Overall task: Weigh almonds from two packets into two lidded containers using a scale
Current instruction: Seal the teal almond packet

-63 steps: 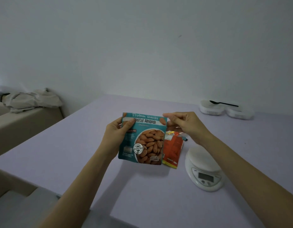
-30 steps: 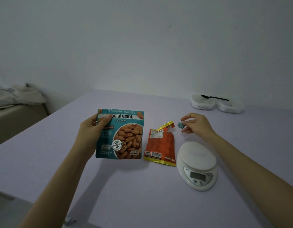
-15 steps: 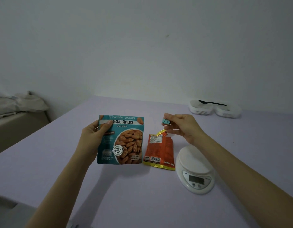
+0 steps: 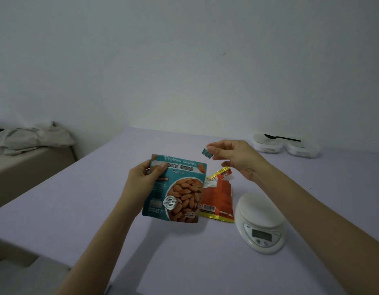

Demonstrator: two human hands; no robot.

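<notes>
My left hand (image 4: pixel 141 182) holds a teal almond packet (image 4: pixel 180 192) upright by its upper left corner, above the lilac table (image 4: pixel 78 209). My right hand (image 4: pixel 237 158) hovers to its upper right, pinching a small torn teal strip (image 4: pixel 206 153) between thumb and forefinger. An orange packet (image 4: pixel 218 196) with its top torn lies flat on the table just right of the teal one. A white kitchen scale (image 4: pixel 262 222) sits to the right of it. Two white lidded containers (image 4: pixel 284 144) stand at the far right, with a black spoon (image 4: pixel 282 137) across their lids.
A beige bed with crumpled cloth (image 4: pixel 31 137) stands at the left, beyond the table's left edge. A plain wall runs behind the table. The table's near edge is at the bottom left.
My right hand has torn the strip off the teal packet's top, carried it to the right, then brought it back and lifted it beside the packet. My left hand keeps the packet.
</notes>
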